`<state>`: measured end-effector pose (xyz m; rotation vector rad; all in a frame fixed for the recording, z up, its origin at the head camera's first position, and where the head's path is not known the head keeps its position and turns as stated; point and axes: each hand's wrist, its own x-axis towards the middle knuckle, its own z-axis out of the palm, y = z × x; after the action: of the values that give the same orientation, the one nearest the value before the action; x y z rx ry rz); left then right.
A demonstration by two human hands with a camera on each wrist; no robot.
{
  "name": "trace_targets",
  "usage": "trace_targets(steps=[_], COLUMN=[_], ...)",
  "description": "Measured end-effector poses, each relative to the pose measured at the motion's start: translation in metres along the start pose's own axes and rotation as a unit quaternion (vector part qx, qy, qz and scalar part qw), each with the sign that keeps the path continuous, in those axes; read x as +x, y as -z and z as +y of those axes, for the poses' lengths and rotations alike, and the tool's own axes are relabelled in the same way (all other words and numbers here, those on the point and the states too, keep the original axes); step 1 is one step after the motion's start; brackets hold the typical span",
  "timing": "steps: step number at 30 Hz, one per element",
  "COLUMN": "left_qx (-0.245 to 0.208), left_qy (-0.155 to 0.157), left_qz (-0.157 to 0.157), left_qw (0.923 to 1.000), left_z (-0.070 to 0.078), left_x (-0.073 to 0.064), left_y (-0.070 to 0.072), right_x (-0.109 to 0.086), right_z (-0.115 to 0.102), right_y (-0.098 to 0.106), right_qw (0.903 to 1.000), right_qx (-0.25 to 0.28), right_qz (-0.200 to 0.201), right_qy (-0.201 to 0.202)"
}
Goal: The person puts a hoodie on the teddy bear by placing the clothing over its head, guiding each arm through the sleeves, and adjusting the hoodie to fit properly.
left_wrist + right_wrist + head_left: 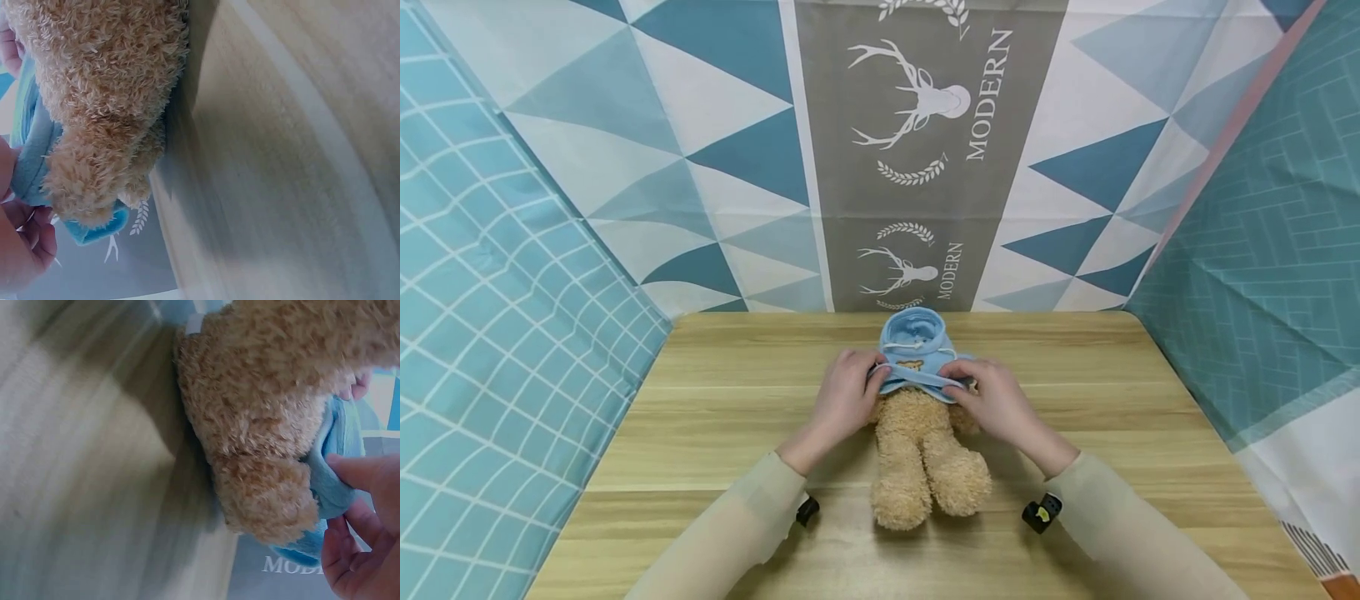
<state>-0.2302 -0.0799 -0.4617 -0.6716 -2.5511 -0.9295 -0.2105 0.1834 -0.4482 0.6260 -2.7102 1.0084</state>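
A tan plush teddy bear [917,450] lies on its back on the wooden table, legs toward the person. A light blue hoodie [913,346] with a white drawstring and a small bear patch covers its upper body and head. My left hand [852,385] pinches the hoodie's hem on the left side; my right hand [992,398] pinches it on the right. The hem is lifted a little off the bear's belly. In the right wrist view, thumb and fingers grip the blue hem [331,481] beside a furry arm [269,497]. The bear's head is hidden.
The wooden table [722,400] runs back to a patterned cloth wall [722,125]. Blue cloth [497,275] hangs at the left and teal cloth [1285,250] at the right. Black wrist devices [1042,513] sit under both sleeves.
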Motion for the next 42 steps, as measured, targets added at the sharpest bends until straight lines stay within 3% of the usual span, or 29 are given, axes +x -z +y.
trace_targets(steps=[7,12,16,26,35,42], left_qx=[0.004,0.023,0.027,-0.037,-0.102,-0.135], left_qy=[-0.022,-0.026,-0.018,0.06,0.087,0.101], left_qz=[-0.021,-0.027,-0.02,-0.01,-0.006,-0.007], left_qw=[0.9995,0.9991,0.9993,0.9975,0.9909,0.9856], left_z=[-0.001,-0.001,0.004,0.016,0.018,0.018], left_x=[0.005,0.013,0.021,0.033,0.043,0.049], left_y=[0.005,0.011,0.017,0.025,0.028,0.029], right_x=[0.01,0.016,0.023,0.036,0.048,0.058], right_z=[-0.005,-0.006,-0.006,-0.006,-0.003,-0.001], right_y=[0.012,0.023,0.031,0.038,0.04,0.047], right_qw=[0.9994,0.9961,0.9942,0.993,0.9924,0.9941], right_qx=[-0.001,0.026,0.034,0.049,0.092,0.092], right_qz=[-0.034,-0.044,-0.02,0.017,0.033,0.007], right_qy=[-0.009,-0.072,-0.1,-0.106,-0.075,-0.057])
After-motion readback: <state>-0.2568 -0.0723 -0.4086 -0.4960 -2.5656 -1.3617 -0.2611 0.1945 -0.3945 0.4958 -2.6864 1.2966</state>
